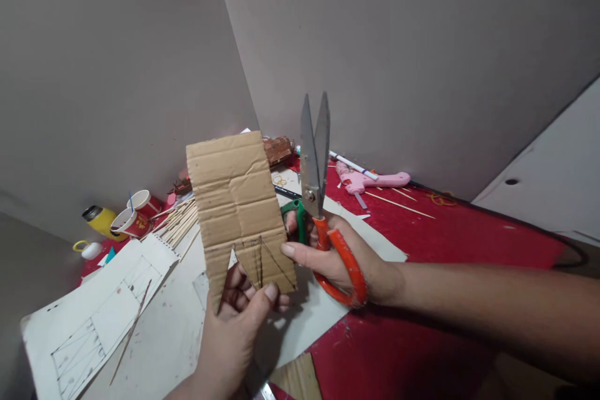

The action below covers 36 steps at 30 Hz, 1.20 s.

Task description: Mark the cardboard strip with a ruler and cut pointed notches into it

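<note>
My left hand [250, 315] grips the lower edge of a piece of corrugated cardboard [229, 190], held upright above the table. A narrow triangular notch is cut into its lower edge, and dark pen lines run beside the notch. My right hand [340, 256] holds a pair of scissors [313, 162] with one orange and one green handle. The blades point up and stand slightly apart, to the right of the cardboard. My right thumb touches the cardboard's right edge. Some of the right fingers are hidden behind the handles.
On the red table [450, 244] lie white paper sheets, a sketch pad [107, 319] with line drawings and a stick, and a bundle of wooden sticks [180, 225]. A pink glue gun [375, 180] rests at the back. Paper cups [134, 223] and a yellow bottle [105, 222] stand left.
</note>
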Motion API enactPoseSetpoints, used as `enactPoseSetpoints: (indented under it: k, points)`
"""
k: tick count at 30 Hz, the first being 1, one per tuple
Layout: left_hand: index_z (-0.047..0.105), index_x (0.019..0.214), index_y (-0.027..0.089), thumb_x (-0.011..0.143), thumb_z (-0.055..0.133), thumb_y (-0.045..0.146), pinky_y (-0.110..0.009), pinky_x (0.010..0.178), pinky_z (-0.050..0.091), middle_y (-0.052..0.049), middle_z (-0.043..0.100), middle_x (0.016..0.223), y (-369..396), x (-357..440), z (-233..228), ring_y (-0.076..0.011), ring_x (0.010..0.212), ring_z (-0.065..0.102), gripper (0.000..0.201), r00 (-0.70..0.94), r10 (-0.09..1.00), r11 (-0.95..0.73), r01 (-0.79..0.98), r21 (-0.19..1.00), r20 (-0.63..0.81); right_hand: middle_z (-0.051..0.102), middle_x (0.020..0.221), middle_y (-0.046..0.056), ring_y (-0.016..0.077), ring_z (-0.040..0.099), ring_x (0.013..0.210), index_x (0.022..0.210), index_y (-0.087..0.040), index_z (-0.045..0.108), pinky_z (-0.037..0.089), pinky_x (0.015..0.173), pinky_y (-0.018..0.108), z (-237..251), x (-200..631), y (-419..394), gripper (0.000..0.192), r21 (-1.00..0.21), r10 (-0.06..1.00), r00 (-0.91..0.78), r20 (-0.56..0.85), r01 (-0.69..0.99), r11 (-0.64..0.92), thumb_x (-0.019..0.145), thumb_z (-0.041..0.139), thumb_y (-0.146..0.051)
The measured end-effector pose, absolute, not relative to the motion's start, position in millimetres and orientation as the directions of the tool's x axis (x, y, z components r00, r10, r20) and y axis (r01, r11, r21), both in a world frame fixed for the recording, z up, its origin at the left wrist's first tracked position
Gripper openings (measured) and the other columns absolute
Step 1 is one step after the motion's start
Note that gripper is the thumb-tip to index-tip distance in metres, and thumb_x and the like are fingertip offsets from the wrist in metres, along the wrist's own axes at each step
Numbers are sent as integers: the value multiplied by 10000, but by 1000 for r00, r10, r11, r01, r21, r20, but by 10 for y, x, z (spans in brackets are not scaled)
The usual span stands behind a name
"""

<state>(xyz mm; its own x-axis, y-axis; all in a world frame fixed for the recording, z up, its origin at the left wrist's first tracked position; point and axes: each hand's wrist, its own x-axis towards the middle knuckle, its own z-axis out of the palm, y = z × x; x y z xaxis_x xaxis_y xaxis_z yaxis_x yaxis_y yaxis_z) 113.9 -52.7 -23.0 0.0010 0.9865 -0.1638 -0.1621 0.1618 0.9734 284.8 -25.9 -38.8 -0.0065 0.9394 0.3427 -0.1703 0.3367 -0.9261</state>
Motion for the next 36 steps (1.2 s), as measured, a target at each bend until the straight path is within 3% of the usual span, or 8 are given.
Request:
enactPoseSetpoints:
  k: [5, 9, 15, 18, 22, 31, 36]
  points:
    - [659, 958, 219, 706, 827, 251, -269, 653, 586, 3, 726, 935, -365, 967, -14, -149, 693, 704, 304, 12, 999, 38, -209, 977, -37, 534, 744, -30, 142, 535, 644, 943, -214, 517, 468, 610, 272, -436, 2904, -282, 274, -965, 962, -150, 229, -165, 204, 898, 645, -452]
    - [684, 888, 215, 727, 810, 221, -216, 654, 567, 36, 702, 860, -288, 840, 206, -105, 666, 679, 204, -94, 989, -140, -305, 942, 117, 488, 708, -41, 127, 501, 569, 934, -217, 507, 452, 505, 233, -563, 2942, -308, 367, -993, 943, -313, 110, -78, 89, 899, 604, -570]
    - [719, 973, 235, 745, 805, 231, -230, 662, 577, 16, 724, 953, -307, 791, 275, -115, 699, 683, 244, -144, 973, -222, -347, 911, 182, 569, 806, 24, 161, 516, 664, 1061, -206, 603, 498, 578, 250, -620, 3018, -393, 494, -977, 812, -577, 85, 112, 182, 881, 561, -664]
    - [716, 1065, 254, 750, 812, 242, -243, 720, 582, -10, 732, 1050, -320, 793, 236, -153, 851, 695, 329, -164, 970, -225, -352, 908, 177, 651, 985, 102, 260, 614, 866, 1129, -222, 638, 553, 773, 363, -553, 3065, -461, 469, -942, 816, -575, 51, 245, 231, 875, 600, -615]
    - [696, 1150, 290, 775, 802, 249, -268, 849, 563, -11, 715, 1165, -317, 797, 174, -183, 1053, 657, 392, -151, 974, -210, -340, 917, 167, 638, 1184, 182, 351, 619, 1052, 1284, -230, 595, 509, 935, 508, -454, 3083, -513, 569, -890, 833, -551, -41, 399, 220, 879, 558, -627]
    - [684, 1212, 287, 779, 803, 267, -255, 826, 578, -30, 707, 1238, -284, 838, 71, -184, 1046, 675, 450, -104, 979, -202, -335, 920, 177, 658, 960, 116, 274, 624, 848, 1008, -209, 618, 537, 791, 402, -432, 3017, -491, 460, -868, 833, -553, 20, 404, 289, 886, 518, -641]
    - [679, 1219, 297, 803, 785, 275, -234, 792, 593, -17, 728, 1198, -282, 844, 31, -159, 990, 695, 430, -69, 981, -194, -352, 915, 182, 578, 842, 43, 203, 540, 746, 972, -189, 584, 493, 681, 303, -507, 3020, -454, 528, -876, 789, -611, 62, 345, 336, 882, 490, -701]
